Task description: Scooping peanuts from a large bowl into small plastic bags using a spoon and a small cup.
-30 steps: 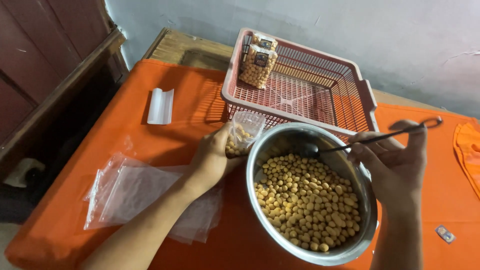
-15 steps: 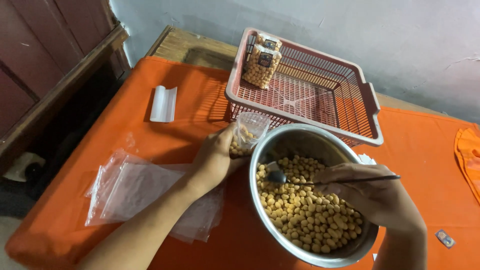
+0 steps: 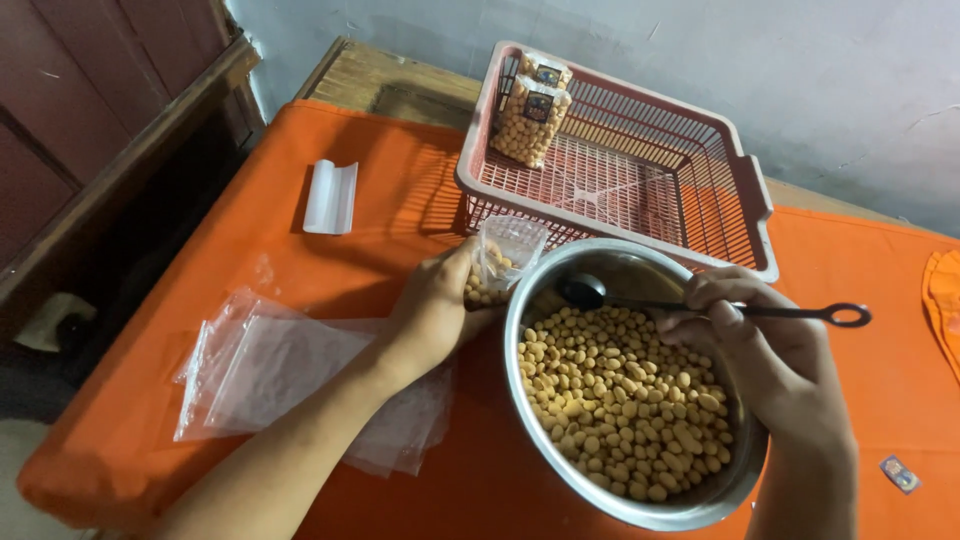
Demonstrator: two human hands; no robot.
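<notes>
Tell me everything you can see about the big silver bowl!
The big silver bowl looks like shiny metal, round and deep. It sits upright on the orange cloth, just in front of the red basket. Tan round nuts fill its lower part. A dark spoon, held by the right hand, reaches inside.

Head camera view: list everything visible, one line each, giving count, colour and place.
Steel bowl: one, silver, front centre, full of tan nuts.
Basket: one, red, behind the bowl.
Filled packets: two, clear with tan nuts, in the basket's left corner.
Empty bags: a stack, clear, front left.
White folded piece: one, left of the basket.
Cloth: one, orange, covering the table.
Small bag: one, clear, partly filled, in the left hand.
Spoon: one, dark, in the right hand, over the bowl.
</notes>
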